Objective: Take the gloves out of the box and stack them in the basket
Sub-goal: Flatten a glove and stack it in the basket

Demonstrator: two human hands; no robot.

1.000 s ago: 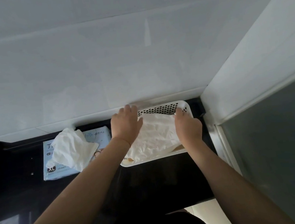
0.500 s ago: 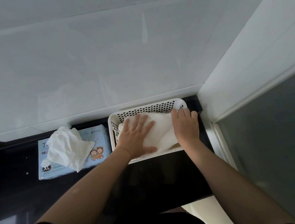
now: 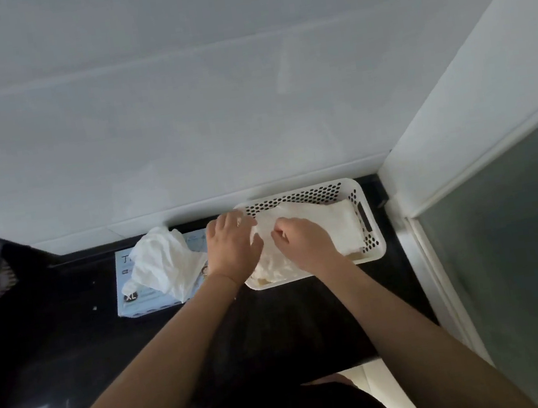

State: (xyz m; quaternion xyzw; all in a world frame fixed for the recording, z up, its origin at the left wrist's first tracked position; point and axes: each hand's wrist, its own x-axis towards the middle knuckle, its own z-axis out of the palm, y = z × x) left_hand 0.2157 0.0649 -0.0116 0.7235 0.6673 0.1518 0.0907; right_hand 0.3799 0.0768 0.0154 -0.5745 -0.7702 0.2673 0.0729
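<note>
A dark counter (image 3: 74, 352) fills the lower middle of the frame. On it, right of center, sits the white basket (image 3: 372, 224) with a pile of gloves (image 3: 333, 226) inside. The blue box (image 3: 129, 303) lies just left, one glove (image 3: 162, 263) poking out, ready to pull. The left hand (image 3: 232, 247) rests on the pile with loosely bent fingers, likely holding it flat. The right hand (image 3: 304, 240) pinches the top glove, likely to straighten it.
</note>
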